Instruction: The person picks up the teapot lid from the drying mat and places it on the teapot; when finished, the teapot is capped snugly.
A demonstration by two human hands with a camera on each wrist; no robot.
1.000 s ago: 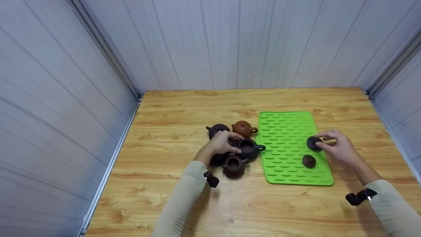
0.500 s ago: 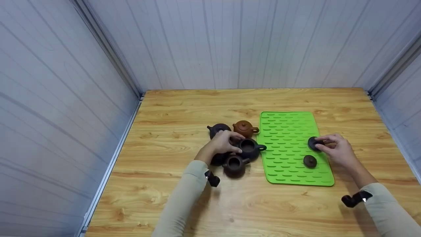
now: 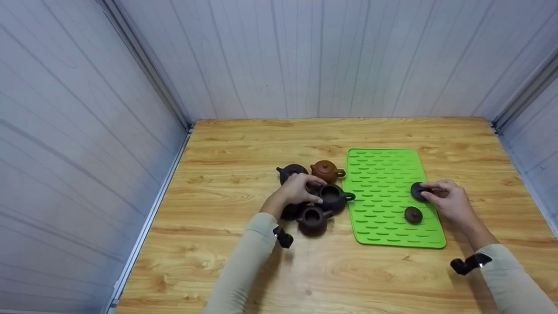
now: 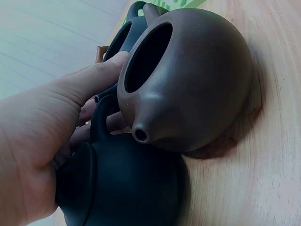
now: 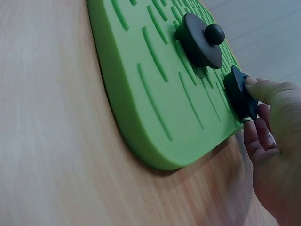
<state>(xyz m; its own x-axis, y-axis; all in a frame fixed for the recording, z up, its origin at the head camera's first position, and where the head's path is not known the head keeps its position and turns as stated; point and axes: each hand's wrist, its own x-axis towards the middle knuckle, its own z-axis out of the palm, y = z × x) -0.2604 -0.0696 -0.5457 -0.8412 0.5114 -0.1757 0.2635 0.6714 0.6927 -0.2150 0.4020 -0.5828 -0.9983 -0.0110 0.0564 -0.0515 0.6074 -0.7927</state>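
Observation:
In the head view my left hand (image 3: 296,189) grips the left side of a lidless black teapot (image 3: 336,206), thumb and forefinger spread round its body. Just in front sits a lidless dark brown teapot (image 3: 312,226), large in the left wrist view, where it partly covers the gripped one. Another black teapot (image 4: 127,183) lies under my left palm. At the green mat's right side my right hand (image 3: 451,200) pinches a black teapot lid (image 5: 239,94) between thumb and fingers. Nearer on the mat rests a dark brown lid (image 5: 200,42) with a round knob.
A reddish-brown teapot (image 3: 325,172) with its lid on and a dark teapot (image 3: 293,171) stand behind my left hand. The ridged green mat (image 3: 379,165) lies right of the teapots on the wooden table (image 3: 209,174). Pale panel walls (image 3: 296,61) enclose the back and sides.
My right hand's fingers have closed on the black lid's knob, the hand lower and closer over it. The left hand keeps its grip; the whole head view has shifted slightly.

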